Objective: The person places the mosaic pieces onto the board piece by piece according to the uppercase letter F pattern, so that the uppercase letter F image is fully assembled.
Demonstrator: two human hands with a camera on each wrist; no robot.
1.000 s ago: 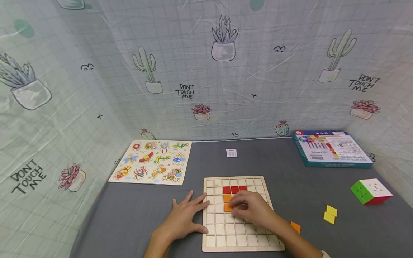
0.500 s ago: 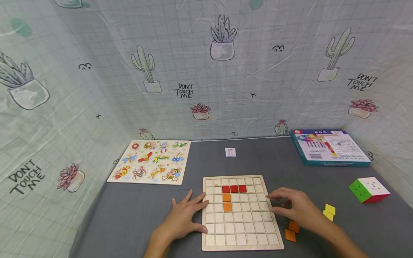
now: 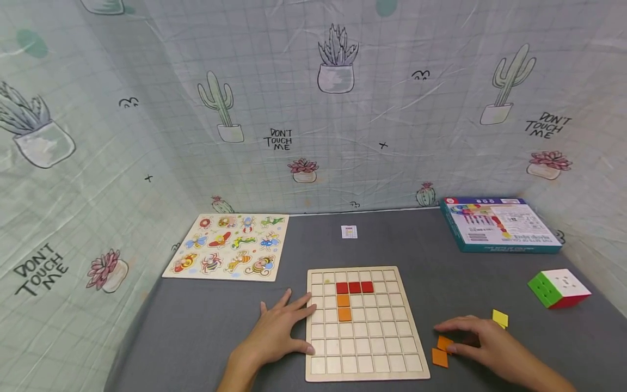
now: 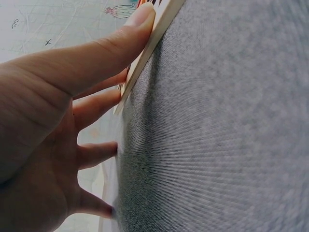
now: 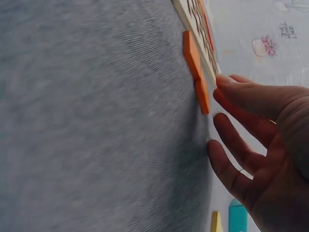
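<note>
A wooden grid board [image 3: 387, 362] lies flat at the front centre, with three red tiles [image 3: 355, 287] in a row and two orange tiles [image 3: 344, 314] below the leftmost red one. My left hand [image 3: 274, 335] is spread at its left edge; thumb and some fingers rest on the rim, the others on the cloth. Right of the board, two loose orange tiles [image 3: 440, 357] lie side by side. My right hand [image 3: 490, 345] reaches over them with relaxed fingers, its thumb tip overlapping the farther one. The right wrist view shows both tiles [image 5: 191, 53] lying on the cloth just beyond the fingers.
A yellow tile [image 3: 500, 317], partly covered by the right hand, lies behind it. Farther right stand a puzzle cube [image 3: 558, 288] and a flat box [image 3: 504, 226]. A picture board of insects [image 3: 225, 250] lies back left, and a small printed card [image 3: 349, 232] lies behind the grid board.
My right hand has left the orange tile on the board and moved right and toward me, down to the loose orange tiles. The left hand stays at the board's edge.
</note>
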